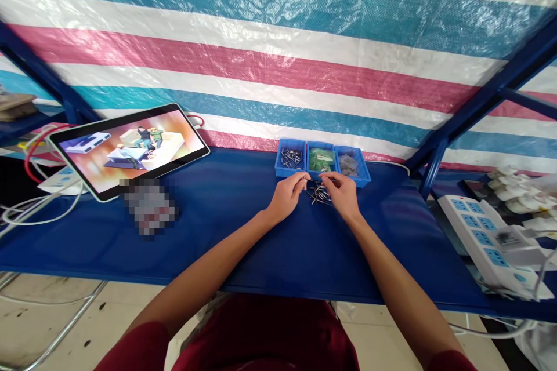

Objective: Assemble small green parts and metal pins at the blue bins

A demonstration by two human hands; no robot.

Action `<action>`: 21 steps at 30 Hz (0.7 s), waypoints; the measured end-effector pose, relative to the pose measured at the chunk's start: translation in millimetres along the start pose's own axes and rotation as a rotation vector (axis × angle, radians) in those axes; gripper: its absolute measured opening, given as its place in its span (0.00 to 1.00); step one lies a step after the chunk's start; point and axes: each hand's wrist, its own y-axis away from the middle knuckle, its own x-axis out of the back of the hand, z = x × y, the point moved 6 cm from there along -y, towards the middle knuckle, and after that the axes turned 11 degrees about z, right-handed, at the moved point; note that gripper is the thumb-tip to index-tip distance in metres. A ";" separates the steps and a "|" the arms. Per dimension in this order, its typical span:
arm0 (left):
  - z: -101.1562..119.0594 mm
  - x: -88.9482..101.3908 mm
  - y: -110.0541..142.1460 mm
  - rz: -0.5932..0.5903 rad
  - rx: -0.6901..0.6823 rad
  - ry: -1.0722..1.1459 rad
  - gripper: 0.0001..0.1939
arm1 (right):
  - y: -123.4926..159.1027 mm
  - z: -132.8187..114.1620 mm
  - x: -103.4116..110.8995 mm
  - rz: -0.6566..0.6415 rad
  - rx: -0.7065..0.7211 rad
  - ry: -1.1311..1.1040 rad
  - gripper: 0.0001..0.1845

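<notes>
My left hand [286,197] is closed in a pinch above the blue table [243,197], with its fingertips turned toward the other hand. Facing it, my right hand [343,192] pinches too, thumb against forefinger. Whatever sits in either pinch is too small to make out. Between and just below the hands lies a loose pile of thin metal pins [319,193]. Right behind them stand three joined blue bins. The left bin [290,173] contains similar pins, the middle bin [321,144] a green plastic packet [321,160], and the right bin [364,173] small greyish pieces [348,166].
A tablet [134,151] leans at the left, near white and red cables [32,162]. In front of it is a pixelated patch [151,207]. A white power strip [483,237] lies at the right. Blue metal struts [483,93] and a striped plastic sheet [278,69] stand behind the table.
</notes>
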 end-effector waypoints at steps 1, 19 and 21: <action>4.9 1.6 -1.0 0.008 -0.079 -0.067 0.19 | 0.1 -0.6 0.4 0.001 0.005 0.007 0.16; -21.9 -14.8 -15.5 -0.327 -0.314 -0.536 0.11 | -2.7 4.5 -2.5 -0.099 0.195 0.445 0.11; -29.1 -22.8 -5.1 -0.397 -0.284 -0.587 0.09 | -3.4 3.9 0.0 -0.068 0.185 0.421 0.13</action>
